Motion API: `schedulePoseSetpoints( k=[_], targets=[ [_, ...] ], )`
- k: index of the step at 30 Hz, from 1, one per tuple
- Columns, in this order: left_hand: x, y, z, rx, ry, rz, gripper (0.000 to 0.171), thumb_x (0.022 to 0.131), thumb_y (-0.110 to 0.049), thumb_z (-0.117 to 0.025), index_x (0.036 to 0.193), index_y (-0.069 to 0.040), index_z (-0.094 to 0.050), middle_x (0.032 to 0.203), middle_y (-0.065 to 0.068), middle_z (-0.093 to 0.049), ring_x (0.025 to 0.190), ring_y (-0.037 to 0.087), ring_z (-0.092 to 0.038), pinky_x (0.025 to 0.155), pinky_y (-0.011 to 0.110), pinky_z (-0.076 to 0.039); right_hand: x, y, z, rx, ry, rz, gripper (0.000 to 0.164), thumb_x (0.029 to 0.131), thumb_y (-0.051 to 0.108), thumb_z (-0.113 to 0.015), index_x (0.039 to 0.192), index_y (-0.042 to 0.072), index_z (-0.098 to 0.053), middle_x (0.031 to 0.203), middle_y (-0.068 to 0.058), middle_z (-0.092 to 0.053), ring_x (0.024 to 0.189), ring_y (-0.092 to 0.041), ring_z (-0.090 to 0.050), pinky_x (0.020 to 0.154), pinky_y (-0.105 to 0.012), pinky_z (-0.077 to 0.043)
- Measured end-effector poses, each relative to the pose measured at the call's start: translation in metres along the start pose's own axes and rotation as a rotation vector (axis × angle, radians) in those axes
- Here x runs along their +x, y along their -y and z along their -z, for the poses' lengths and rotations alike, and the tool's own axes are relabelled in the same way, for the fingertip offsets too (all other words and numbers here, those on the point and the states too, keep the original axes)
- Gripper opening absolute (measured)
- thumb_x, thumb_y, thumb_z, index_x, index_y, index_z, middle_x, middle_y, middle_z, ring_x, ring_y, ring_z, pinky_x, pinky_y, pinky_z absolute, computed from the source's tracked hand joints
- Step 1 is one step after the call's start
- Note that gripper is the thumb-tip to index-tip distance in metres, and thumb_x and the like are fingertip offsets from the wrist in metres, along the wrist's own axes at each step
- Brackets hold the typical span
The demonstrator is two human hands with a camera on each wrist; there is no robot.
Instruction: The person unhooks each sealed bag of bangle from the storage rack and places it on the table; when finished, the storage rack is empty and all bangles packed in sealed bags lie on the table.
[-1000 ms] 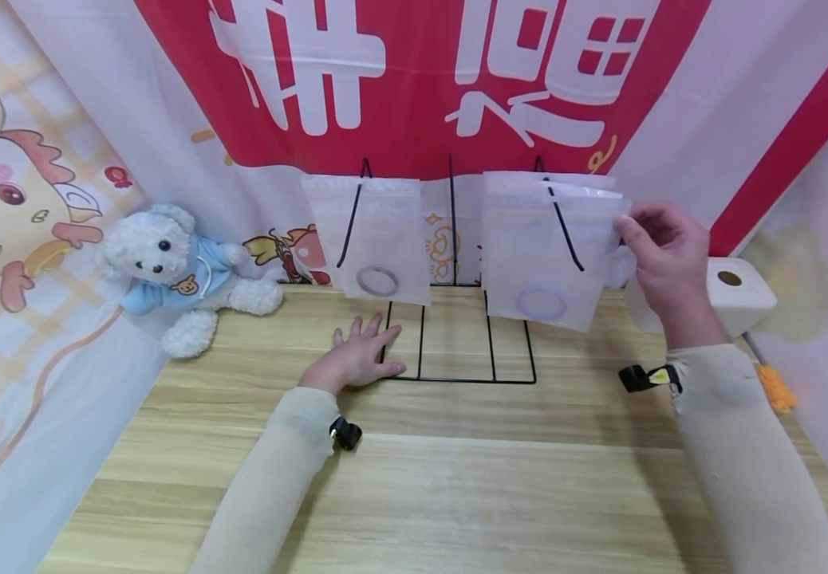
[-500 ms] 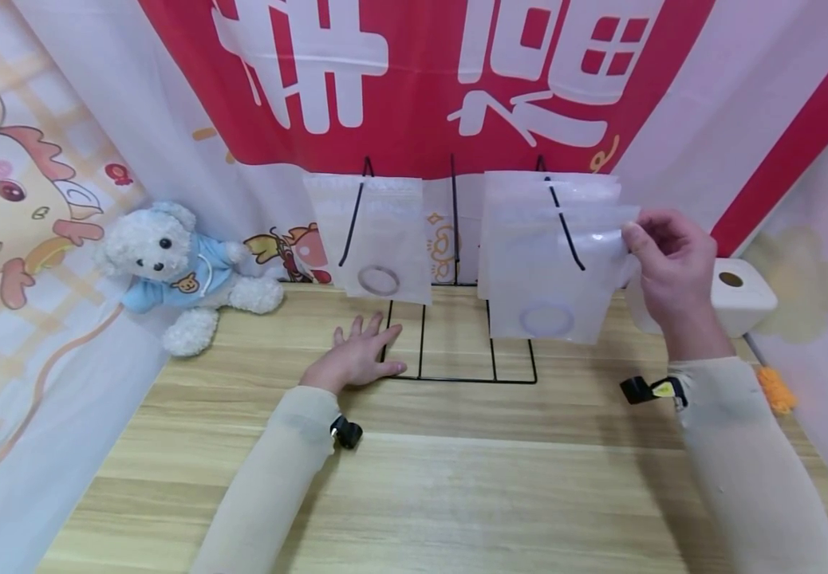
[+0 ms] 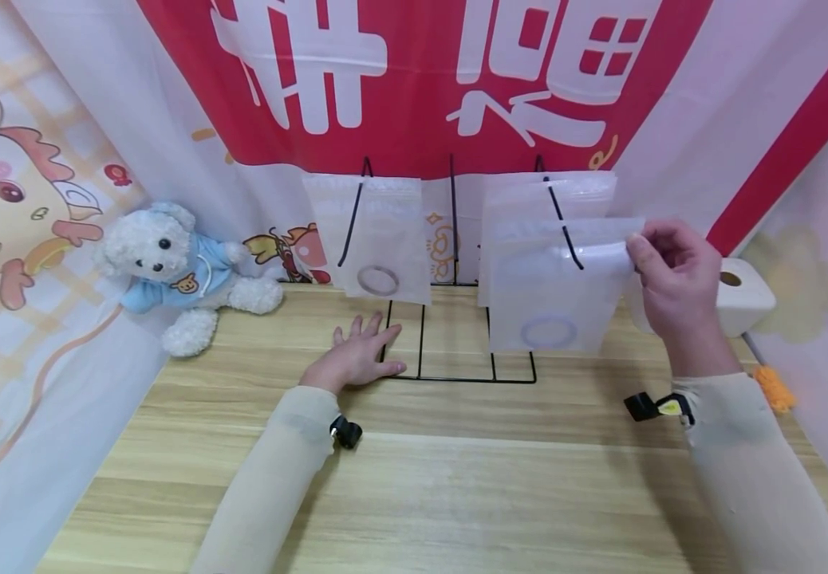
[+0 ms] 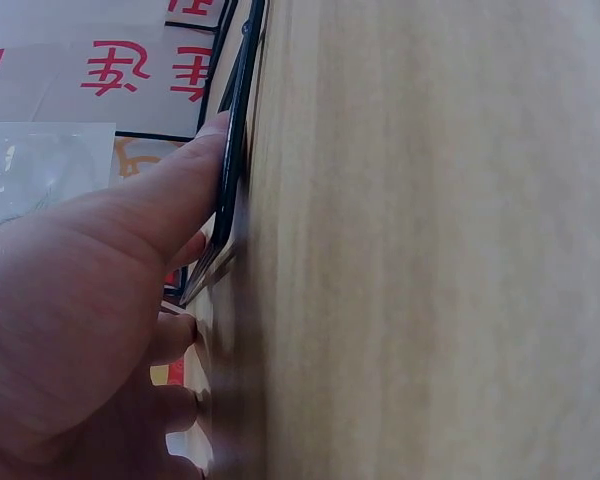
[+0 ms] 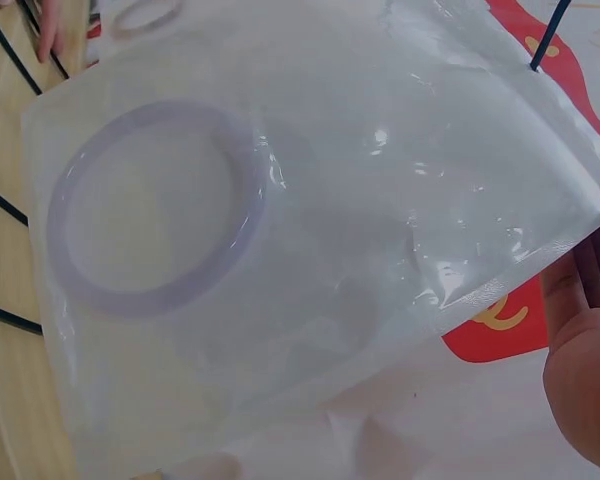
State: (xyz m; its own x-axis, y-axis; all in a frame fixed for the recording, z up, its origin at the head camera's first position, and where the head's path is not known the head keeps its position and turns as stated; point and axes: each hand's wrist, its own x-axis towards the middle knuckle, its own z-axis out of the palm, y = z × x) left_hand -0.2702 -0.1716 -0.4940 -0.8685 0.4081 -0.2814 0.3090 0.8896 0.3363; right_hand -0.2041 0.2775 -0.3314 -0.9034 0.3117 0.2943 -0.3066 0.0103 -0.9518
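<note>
With thumb and fingers my right hand (image 3: 681, 279) pinches the upper right corner of a translucent plastic zip bag (image 3: 557, 295). A pale purple bangle (image 5: 140, 303) lies in the bottom of that bag. The bag hangs near the front end of the right hook (image 3: 553, 203) of a black wire rack (image 3: 450, 380). More bags (image 3: 518, 191) hang behind it on the same hook. My left hand (image 3: 356, 355) rests on the table with fingers spread, thumb and forefinger over the rack's base wire. Above it, another bag (image 3: 392, 231) holding a greyish bangle (image 3: 360, 279) hangs on the left hook.
A white plush bear (image 3: 191, 279) in a blue hoodie sits at the back left. On the right stands a white tissue box (image 3: 747, 295), with an orange item (image 3: 774, 389) near the table edge. A red and white printed cloth (image 3: 414, 143) hangs behind the rack.
My right hand has drawn the front bag forward and down along the hook, away from the bags behind it. My left hand has stayed in place.
</note>
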Motion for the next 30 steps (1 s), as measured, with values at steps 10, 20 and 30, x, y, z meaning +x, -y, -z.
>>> schedulePoseSetpoints(
  k=[10, 20, 30],
  targets=[
    [0.001, 0.001, 0.000, -0.006, 0.007, 0.007, 0.088, 0.101, -0.068, -0.062, 0.173, -0.033, -0.025, 0.184, 0.014, 0.001, 0.166, 0.055, 0.004, 0.125, 0.082, 0.006, -0.013, -0.002, 0.004, 0.027, -0.001, 0.020, 0.036, 0.095, 0.027, -0.083, 0.124, 0.007, -0.073, 0.114, -0.003, -0.069, 0.095, -0.018, -0.062, 0.088, -0.016, -0.061],
    [0.002, 0.002, 0.000, -0.011, 0.005, 0.002, 0.088, 0.101, -0.068, -0.063, 0.173, -0.031, -0.027, 0.184, 0.015, -0.001, 0.165, 0.056, 0.004, 0.125, 0.083, 0.005, -0.029, -0.001, 0.006, 0.093, 0.007, 0.073, 0.031, 0.097, 0.018, -0.082, 0.121, 0.001, -0.072, 0.112, -0.007, -0.069, 0.094, -0.018, -0.066, 0.090, -0.019, -0.062],
    [-0.004, -0.004, 0.004, -0.039, 0.008, -0.007, 0.089, 0.101, -0.066, -0.064, 0.173, -0.029, -0.028, 0.183, 0.017, -0.001, 0.165, 0.056, 0.006, 0.124, 0.083, 0.006, -0.040, 0.001, 0.010, 0.211, 0.026, 0.079, 0.017, 0.099, 0.004, -0.075, 0.116, -0.002, -0.072, 0.106, -0.009, -0.067, 0.084, -0.017, -0.062, 0.087, -0.021, -0.063]
  ],
)
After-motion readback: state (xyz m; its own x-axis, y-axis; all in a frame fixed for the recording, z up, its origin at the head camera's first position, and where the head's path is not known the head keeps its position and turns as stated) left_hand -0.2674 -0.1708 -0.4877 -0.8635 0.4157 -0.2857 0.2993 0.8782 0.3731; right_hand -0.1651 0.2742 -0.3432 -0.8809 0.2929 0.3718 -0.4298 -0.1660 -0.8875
